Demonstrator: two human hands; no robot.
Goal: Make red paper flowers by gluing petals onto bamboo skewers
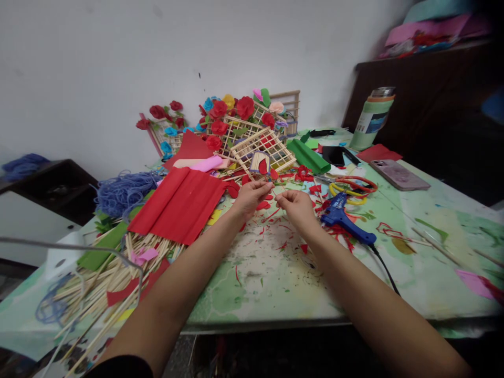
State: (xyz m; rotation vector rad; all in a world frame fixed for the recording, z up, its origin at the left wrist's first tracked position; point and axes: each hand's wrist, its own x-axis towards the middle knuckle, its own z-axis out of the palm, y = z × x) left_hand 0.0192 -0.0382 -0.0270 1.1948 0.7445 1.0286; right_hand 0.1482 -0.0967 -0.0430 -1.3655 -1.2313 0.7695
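Both hands are raised over the middle of the table, fingertips pinched and a small gap apart. My left hand (254, 197) is closed on something too small to make out, just in front of the stick lattice (275, 149). Facing it, my right hand (295, 207) pinches something thin that I cannot make out. Red paper scraps (263, 205) lie beneath and around the fingers. Left of my left hand is a folded sheet of red crepe paper (179, 205). A blue glue gun (346, 220) lies right of my right hand.
Paper flowers (244, 107) and lattices stand against the wall. Blue yarn (124, 194) and many thin sticks (98, 294) cover the left side. Scissors with yellow and orange handles (354, 186), a phone (399, 174), a bottle (372, 121) and green paper (309, 156) are at the right.
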